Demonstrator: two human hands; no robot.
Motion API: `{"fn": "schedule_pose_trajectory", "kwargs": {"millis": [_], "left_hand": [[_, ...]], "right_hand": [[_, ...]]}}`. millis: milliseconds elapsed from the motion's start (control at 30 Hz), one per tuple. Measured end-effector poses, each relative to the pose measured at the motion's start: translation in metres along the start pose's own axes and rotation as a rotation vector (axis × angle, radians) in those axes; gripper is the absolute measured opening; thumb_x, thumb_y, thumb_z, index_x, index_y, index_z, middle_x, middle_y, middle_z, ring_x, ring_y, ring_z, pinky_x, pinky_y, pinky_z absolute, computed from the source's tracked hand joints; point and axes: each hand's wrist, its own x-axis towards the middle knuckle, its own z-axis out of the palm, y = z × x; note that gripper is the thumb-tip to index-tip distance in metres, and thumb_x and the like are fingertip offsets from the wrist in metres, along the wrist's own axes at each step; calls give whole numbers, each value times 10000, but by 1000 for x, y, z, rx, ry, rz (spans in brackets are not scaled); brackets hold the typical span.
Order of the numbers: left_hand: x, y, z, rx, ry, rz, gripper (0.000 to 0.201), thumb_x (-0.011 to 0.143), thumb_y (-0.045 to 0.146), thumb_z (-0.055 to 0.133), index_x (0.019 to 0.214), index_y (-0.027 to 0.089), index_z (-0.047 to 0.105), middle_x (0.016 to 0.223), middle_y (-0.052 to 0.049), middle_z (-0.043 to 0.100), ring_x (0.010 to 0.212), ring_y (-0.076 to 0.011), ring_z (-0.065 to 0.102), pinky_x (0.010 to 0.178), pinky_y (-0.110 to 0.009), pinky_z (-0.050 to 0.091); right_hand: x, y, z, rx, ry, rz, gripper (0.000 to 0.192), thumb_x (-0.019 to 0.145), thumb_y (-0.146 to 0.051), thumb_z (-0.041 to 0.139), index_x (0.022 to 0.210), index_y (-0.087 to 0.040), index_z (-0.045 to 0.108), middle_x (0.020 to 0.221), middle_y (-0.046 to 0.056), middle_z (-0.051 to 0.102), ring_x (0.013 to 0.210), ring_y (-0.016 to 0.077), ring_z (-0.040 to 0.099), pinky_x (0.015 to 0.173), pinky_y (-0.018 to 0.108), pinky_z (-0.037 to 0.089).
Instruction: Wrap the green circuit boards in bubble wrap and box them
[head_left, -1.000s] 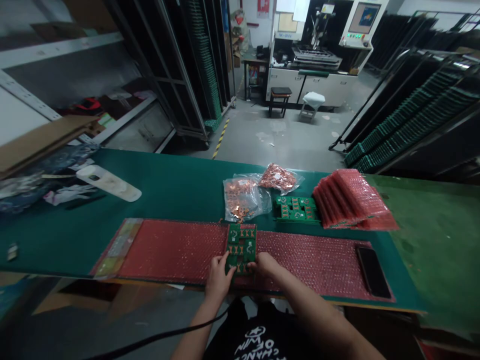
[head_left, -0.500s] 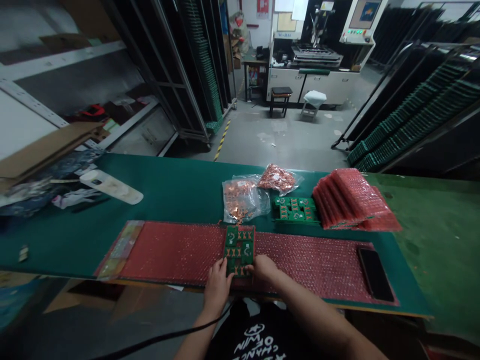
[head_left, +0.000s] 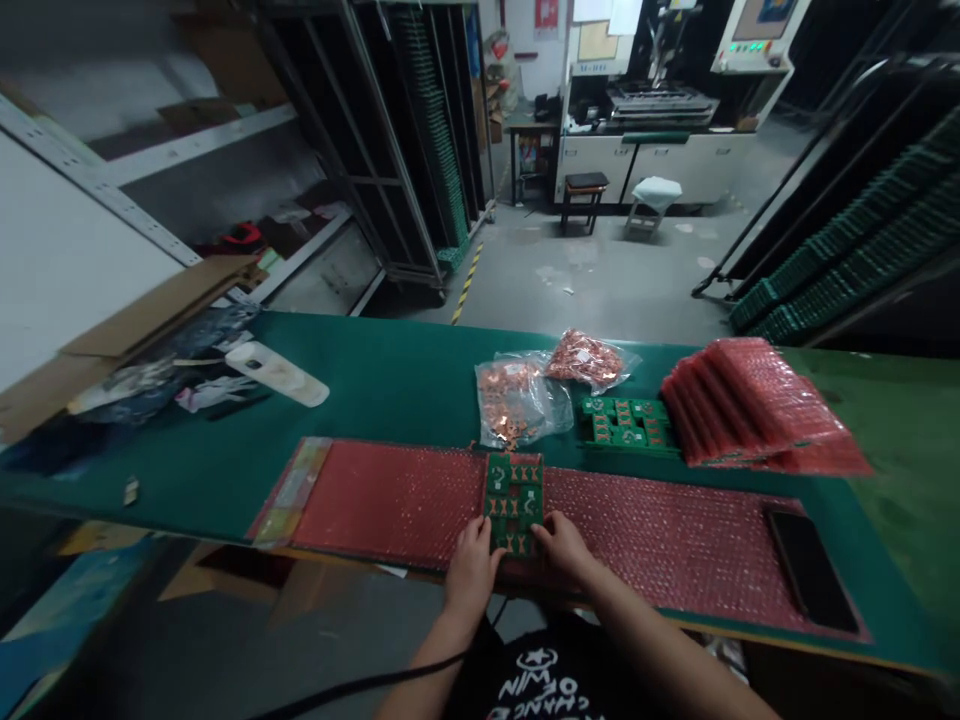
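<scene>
A green circuit board (head_left: 514,492) with copper-coloured metal pieces on it lies upon a long strip of red bubble wrap (head_left: 405,500). My left hand (head_left: 472,562) grips the board's near left corner, thumb along the near edge. On the opposite side, my right hand (head_left: 564,545) pinches the lower right edge. Beyond the board, a clear bag (head_left: 517,395) holds loose copper-coloured pieces, some spilling from its near end. A second bag (head_left: 589,360) of the same pieces sits behind it. More green circuit boards (head_left: 626,423) rest to the right of the bags.
Red bubble-wrap bags (head_left: 757,400) are piled at the right of the green table (head_left: 397,370). A black phone (head_left: 814,570) lies on the strip's right end. A whitish, long flat object (head_left: 277,373) and plastic scraps lie at left. Racks of boards (head_left: 862,220) stand beyond.
My view has swung left, so everything sits further right. My right hand's fingers have shifted from a curled grip to a pinch on the board's right edge. The board stays on the wrap.
</scene>
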Motion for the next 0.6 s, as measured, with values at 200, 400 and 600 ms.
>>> {"fn": "schedule_pose_trajectory", "kwargs": {"millis": [200,400,600], "left_hand": [[9,-18,-20,-112,-148,121,449,781,228,539,1213,106,514,1188,-134,526,1122,-247,483,962,-349,404],[28,-64,-45,-488,-298,247,438,805,423,458,1106,141,607,1146,-128,538,1103,-264,454,995,-389,341],[66,-141,-55,-826,-524,109,429,736,488,431,833,134,653,935,-114,640,903,-237,555,855,-353,427]], "right_hand": [[-10,-9,1,266,-4,45,231,676,-382,605,701,-179,497,689,4,595,677,159,561,610,246,410],[-34,-78,42,205,106,-195,295,656,-378,581,864,-172,544,838,26,616,791,182,550,694,272,418],[-35,-155,131,-438,365,-92,200,705,-338,585,793,-174,513,818,57,574,722,192,545,611,273,365]]}}
